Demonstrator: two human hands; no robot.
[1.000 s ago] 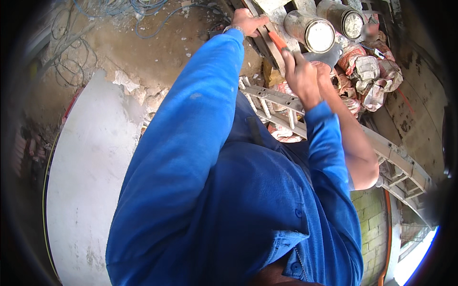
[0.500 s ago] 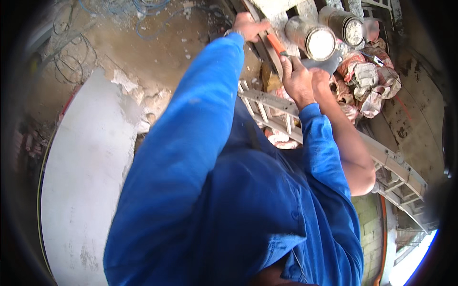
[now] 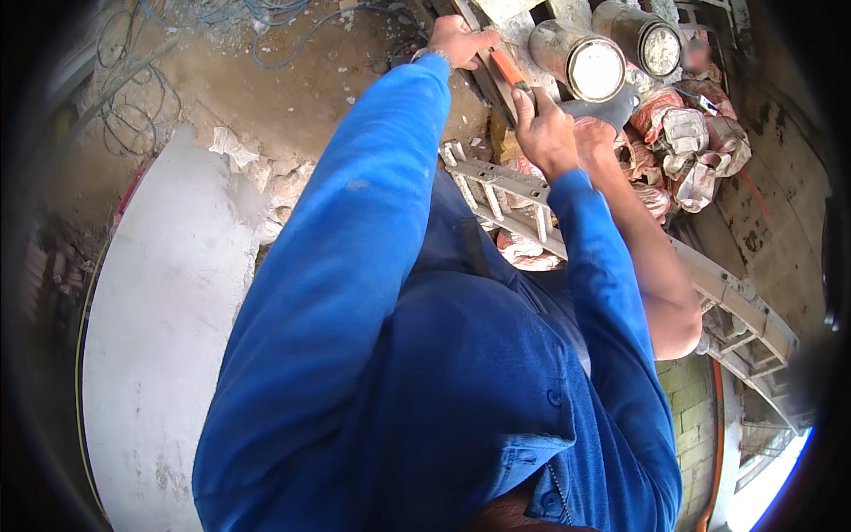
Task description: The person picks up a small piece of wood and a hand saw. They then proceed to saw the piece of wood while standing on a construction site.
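Against a long, narrow, dusty bar [image 3: 496,92] at the top centre, my left hand [image 3: 457,41] is closed, with its thumb lying across toward the right. My right hand [image 3: 545,135] is wrapped round the lower end of a slim orange tool with a black part [image 3: 508,68]. That tool lies along the bar, close to my left thumb; its exact kind I cannot make out. Directly beside my right wrist is another person's bare forearm [image 3: 643,204]. That person's hand [image 3: 595,133] is partly hidden behind mine.
Two dusty cylindrical cans [image 3: 596,71] [image 3: 660,49] lie at upper right, above crumpled sacks [image 3: 696,146]. A metal ladder [image 3: 731,306] runs diagonally below my right arm. A pale panel [image 3: 160,337] stands on the left. Blue cable [image 3: 279,62] lies loose on the dirt floor.
My right hand has shifted slightly left and down with the orange tool. My left hand keeps its grip on the bar. The view has moved a little.
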